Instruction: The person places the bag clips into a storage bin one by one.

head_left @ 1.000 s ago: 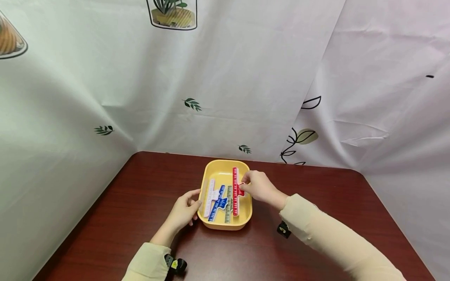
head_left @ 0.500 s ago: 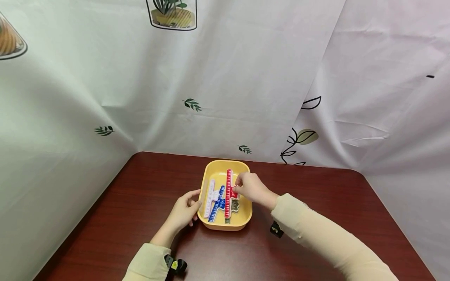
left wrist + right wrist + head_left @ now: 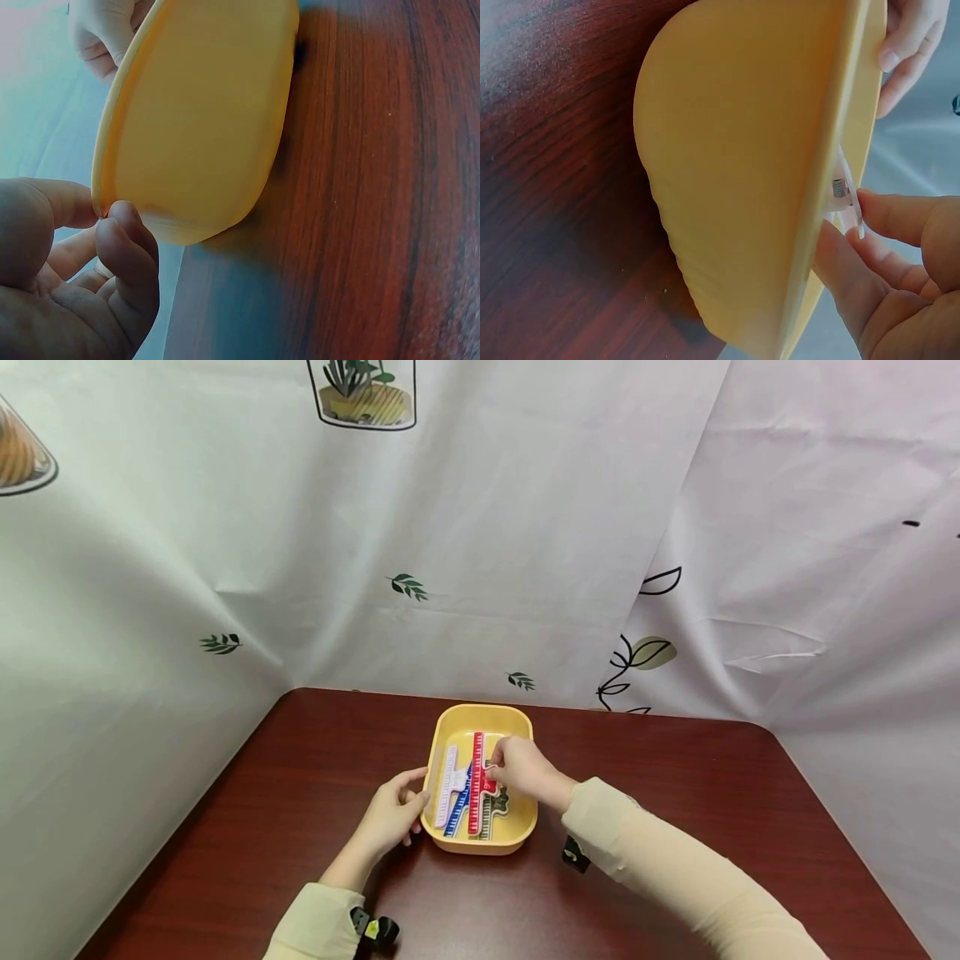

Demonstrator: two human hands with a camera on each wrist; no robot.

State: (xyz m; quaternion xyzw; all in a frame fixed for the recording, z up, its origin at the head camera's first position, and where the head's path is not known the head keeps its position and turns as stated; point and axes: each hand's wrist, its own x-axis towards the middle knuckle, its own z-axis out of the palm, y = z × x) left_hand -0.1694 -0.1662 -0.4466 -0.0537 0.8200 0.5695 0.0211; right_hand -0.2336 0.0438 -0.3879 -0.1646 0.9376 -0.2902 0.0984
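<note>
A yellow plastic tub (image 3: 483,849) stands on the table, holding several long clips with piano-key stripes. My left hand (image 3: 390,812) pinches the tub's left rim between thumb and fingers, as the left wrist view confirms at the tub wall (image 3: 202,120). With thumb and fingertips my right hand (image 3: 531,770) pinches the handle of the red clip (image 3: 476,789) inside the tub. That clip lies over parts of the blue clip (image 3: 455,814) and the grey-green clip (image 3: 501,802). A pale pink clip (image 3: 446,793) lies at the left. In the right wrist view, the tub wall hides most of the clips.
The dark red-brown wooden table (image 3: 360,735) extends around the tub. Pale printed cloth (image 3: 465,527) hangs behind and at both sides. A small black device (image 3: 375,928) is strapped at the left wrist, and another black device (image 3: 575,855) at the right.
My right hand has carried the red clip leftward across the tub, from the right side over the grey-green clip to partly over the blue one. My left hand has stayed at the rim.
</note>
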